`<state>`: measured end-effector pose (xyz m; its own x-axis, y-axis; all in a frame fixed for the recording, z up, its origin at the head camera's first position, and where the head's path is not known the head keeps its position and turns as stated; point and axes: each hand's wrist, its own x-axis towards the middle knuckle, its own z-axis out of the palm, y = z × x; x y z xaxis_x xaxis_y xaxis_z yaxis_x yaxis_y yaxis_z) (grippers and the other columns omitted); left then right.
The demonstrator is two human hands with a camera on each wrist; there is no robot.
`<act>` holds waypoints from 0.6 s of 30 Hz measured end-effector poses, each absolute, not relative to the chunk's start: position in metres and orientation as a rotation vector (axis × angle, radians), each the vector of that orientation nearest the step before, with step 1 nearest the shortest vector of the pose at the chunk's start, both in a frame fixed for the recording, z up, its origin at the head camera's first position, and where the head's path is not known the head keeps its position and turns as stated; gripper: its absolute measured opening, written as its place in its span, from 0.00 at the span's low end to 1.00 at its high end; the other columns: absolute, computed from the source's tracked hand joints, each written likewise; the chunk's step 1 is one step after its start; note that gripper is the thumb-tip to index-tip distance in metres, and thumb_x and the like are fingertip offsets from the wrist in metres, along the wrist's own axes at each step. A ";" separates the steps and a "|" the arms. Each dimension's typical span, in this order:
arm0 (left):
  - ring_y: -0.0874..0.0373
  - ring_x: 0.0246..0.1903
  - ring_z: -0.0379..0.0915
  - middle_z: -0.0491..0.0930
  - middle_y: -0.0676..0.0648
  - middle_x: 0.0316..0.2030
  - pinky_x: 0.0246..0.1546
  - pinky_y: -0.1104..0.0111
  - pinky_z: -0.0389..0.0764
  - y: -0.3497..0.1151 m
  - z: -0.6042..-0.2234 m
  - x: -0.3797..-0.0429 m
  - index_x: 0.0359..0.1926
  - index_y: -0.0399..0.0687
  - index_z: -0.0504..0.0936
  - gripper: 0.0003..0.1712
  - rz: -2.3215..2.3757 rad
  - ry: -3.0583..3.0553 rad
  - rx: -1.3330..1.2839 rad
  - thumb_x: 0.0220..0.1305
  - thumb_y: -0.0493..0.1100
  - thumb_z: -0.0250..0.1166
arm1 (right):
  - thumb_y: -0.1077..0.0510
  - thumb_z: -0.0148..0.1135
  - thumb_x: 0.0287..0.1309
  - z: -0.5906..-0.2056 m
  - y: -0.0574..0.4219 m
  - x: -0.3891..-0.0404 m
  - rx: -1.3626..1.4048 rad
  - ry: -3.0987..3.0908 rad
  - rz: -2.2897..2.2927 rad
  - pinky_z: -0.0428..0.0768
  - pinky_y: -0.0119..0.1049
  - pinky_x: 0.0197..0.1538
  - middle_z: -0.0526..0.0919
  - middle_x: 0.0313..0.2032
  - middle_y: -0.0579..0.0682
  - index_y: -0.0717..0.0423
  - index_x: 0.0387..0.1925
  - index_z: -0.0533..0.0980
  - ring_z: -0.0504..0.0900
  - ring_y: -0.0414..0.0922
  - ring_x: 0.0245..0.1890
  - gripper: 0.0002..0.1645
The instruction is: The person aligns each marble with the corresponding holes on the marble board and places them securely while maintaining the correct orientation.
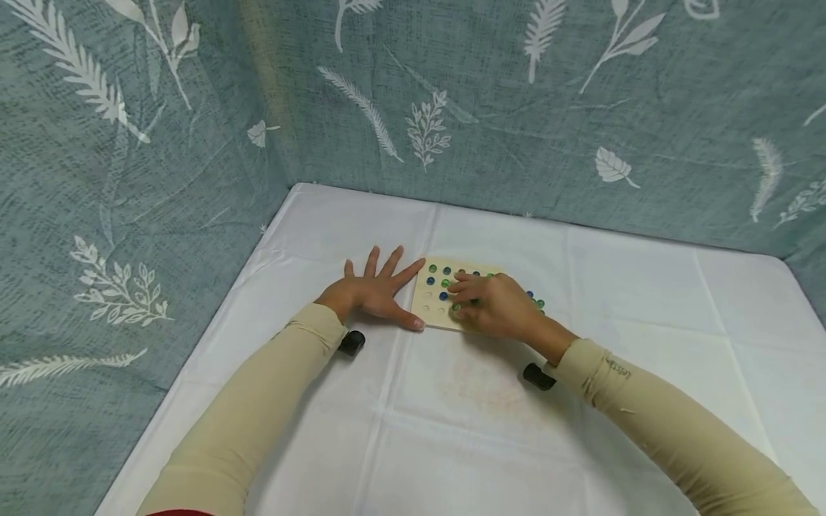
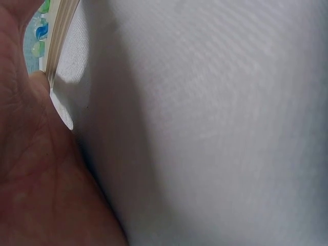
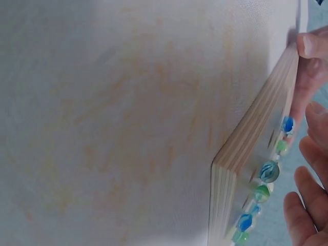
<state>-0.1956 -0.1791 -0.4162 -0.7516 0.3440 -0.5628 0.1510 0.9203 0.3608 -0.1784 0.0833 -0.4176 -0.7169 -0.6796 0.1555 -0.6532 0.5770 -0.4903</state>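
Note:
A pale wooden board (image 1: 441,321) with rows of round hollows lies on the table, many hollows filled with blue and green glass marbles (image 3: 269,171). My left hand (image 1: 377,292) is spread flat at its left side, thumb and forefinger touching the edge. Over the board reaches my right hand (image 1: 495,304), its fingers (image 3: 307,187) loosely bent above the marbles and nothing visible between them in the right wrist view. Close to its fingertips in the head view is a green marble (image 1: 456,307); whether they touch cannot be told. The right hand hides part of the board.
More marbles (image 1: 540,304) show to the right of the right hand. A white cloth (image 1: 464,444) with a faint orange stain covers the table. Teal patterned curtains (image 1: 516,143) stand behind and at the left. Black wrist devices (image 1: 539,376) sit under both wrists.

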 end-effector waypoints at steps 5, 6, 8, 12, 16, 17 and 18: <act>0.40 0.79 0.00 0.11 0.52 0.82 0.72 0.27 0.20 -0.180 -0.422 -0.198 0.82 0.79 0.28 0.72 0.376 2.421 0.339 0.52 0.80 0.69 | 0.61 0.75 0.59 -0.419 0.080 -0.178 -1.141 2.737 -0.820 0.79 0.54 0.67 0.88 0.56 0.55 0.60 0.48 0.89 0.81 0.54 0.67 0.15; 0.41 0.79 0.00 0.11 0.53 0.82 0.72 0.27 0.20 -0.180 -0.424 -0.199 0.82 0.80 0.27 0.72 0.378 2.419 0.336 0.51 0.81 0.68 | 0.61 0.75 0.59 -0.419 0.080 -0.178 -1.137 2.737 -0.817 0.79 0.54 0.67 0.88 0.56 0.55 0.60 0.48 0.89 0.81 0.54 0.67 0.15; 0.41 0.79 0.00 0.11 0.53 0.82 0.72 0.27 0.19 -0.181 -0.426 -0.200 0.82 0.81 0.27 0.73 0.384 2.416 0.336 0.49 0.83 0.68 | 0.60 0.75 0.59 -0.419 0.078 -0.178 -1.132 2.733 -0.813 0.78 0.55 0.68 0.88 0.56 0.55 0.60 0.49 0.89 0.81 0.54 0.67 0.15; 0.40 0.79 0.00 0.11 0.52 0.82 0.71 0.27 0.18 -0.182 -0.423 -0.198 0.82 0.81 0.28 0.74 0.392 2.408 0.354 0.48 0.85 0.67 | 0.61 0.74 0.60 -0.417 0.075 -0.177 -1.132 2.732 -0.786 0.78 0.55 0.69 0.88 0.57 0.54 0.59 0.48 0.89 0.80 0.54 0.68 0.15; 0.39 0.79 0.01 0.11 0.51 0.82 0.71 0.26 0.19 -0.181 -0.417 -0.196 0.83 0.78 0.27 0.72 0.386 2.407 0.369 0.53 0.81 0.67 | 0.61 0.74 0.61 -0.416 0.072 -0.178 -1.141 2.739 -0.749 0.78 0.56 0.69 0.87 0.58 0.54 0.59 0.48 0.89 0.80 0.54 0.68 0.14; 0.39 0.79 0.01 0.11 0.51 0.82 0.72 0.26 0.19 -0.182 -0.417 -0.196 0.83 0.78 0.27 0.72 0.379 2.408 0.370 0.53 0.80 0.67 | 0.61 0.74 0.61 -0.416 0.071 -0.178 -1.148 2.741 -0.741 0.78 0.56 0.68 0.87 0.59 0.53 0.58 0.47 0.89 0.80 0.54 0.68 0.13; 0.39 0.79 0.01 0.11 0.51 0.82 0.72 0.26 0.19 -0.182 -0.416 -0.196 0.83 0.77 0.27 0.71 0.379 2.409 0.371 0.54 0.79 0.67 | 0.61 0.74 0.60 -0.416 0.070 -0.178 -1.159 2.743 -0.731 0.78 0.56 0.68 0.87 0.59 0.53 0.58 0.46 0.90 0.80 0.53 0.68 0.12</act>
